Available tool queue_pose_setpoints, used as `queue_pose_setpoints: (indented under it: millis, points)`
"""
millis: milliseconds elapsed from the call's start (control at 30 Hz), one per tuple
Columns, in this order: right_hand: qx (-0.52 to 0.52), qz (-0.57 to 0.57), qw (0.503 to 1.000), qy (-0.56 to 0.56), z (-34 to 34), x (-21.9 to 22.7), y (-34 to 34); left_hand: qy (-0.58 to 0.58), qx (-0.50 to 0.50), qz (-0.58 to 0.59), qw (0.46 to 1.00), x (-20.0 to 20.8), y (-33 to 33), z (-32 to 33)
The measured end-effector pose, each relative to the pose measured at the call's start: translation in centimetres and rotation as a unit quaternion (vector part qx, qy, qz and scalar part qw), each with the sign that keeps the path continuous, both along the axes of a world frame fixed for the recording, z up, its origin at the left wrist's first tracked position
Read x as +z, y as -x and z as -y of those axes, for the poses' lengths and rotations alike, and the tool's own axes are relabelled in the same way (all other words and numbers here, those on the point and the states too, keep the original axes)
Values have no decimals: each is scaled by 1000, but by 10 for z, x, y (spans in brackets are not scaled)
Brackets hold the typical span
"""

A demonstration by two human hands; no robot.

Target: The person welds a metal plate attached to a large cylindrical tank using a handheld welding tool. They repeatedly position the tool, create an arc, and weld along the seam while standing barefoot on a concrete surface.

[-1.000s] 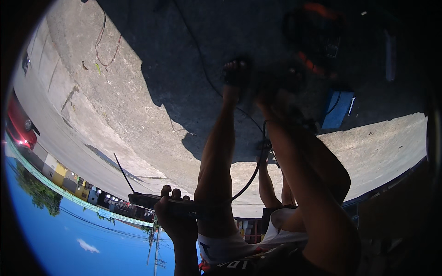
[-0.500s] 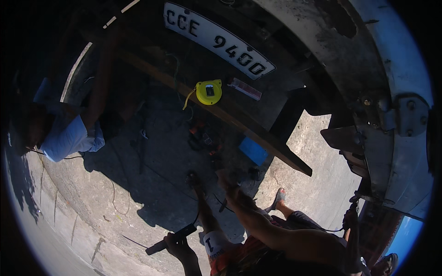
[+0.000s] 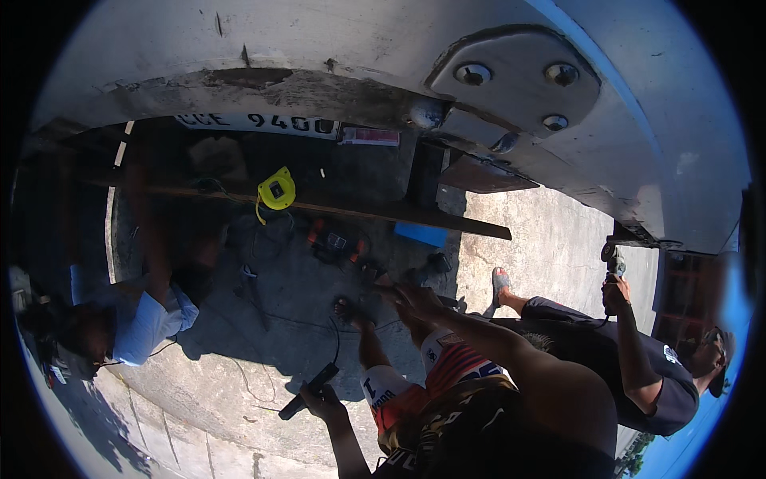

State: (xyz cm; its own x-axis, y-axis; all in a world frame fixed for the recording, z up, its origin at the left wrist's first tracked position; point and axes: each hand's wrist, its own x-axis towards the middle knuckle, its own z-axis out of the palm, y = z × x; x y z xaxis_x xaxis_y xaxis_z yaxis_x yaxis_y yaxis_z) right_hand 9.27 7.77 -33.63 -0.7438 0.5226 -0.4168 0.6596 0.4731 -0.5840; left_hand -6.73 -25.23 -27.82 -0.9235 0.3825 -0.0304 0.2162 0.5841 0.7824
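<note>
My left hand (image 3: 321, 401), low in the picture, is closed around one end of a black oblong block (image 3: 309, 391) that looks like a power strip. A dark cord rises from its upper end. My right arm reaches forward and left into the shade. The right hand (image 3: 413, 300) is just below a red and black power tool (image 3: 335, 242) on the concrete. Shadow hides its fingers, so I cannot tell whether it grips the dark part beside them. A yellow tape measure (image 3: 277, 189) rests on a long brown beam (image 3: 359, 207) beyond my hands.
White vehicle bodywork (image 3: 335, 48) with a bolted bracket (image 3: 515, 76) overhangs the top. A licence plate (image 3: 255, 124) and blue box (image 3: 420, 233) are beneath. A person (image 3: 152, 319) crouches left; another person (image 3: 638, 375) at right holds an angle grinder (image 3: 613, 263). Cords cross the ground.
My view has shifted, bringing more vehicle bodywork and the person with the grinder into sight. My left hand still holds the black power strip; my right arm stays stretched forward.
</note>
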Motion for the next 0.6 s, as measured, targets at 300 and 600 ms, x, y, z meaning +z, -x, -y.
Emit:
queue_pose_setpoints:
  millis: [300,600]
  points:
    - [57,11,980,-192,-42,262,-14,-219,439,455,743,20,23,-29]
    - [213,-15,889,-405,-101,377,23,-178,471,428,750,40,41,-53]
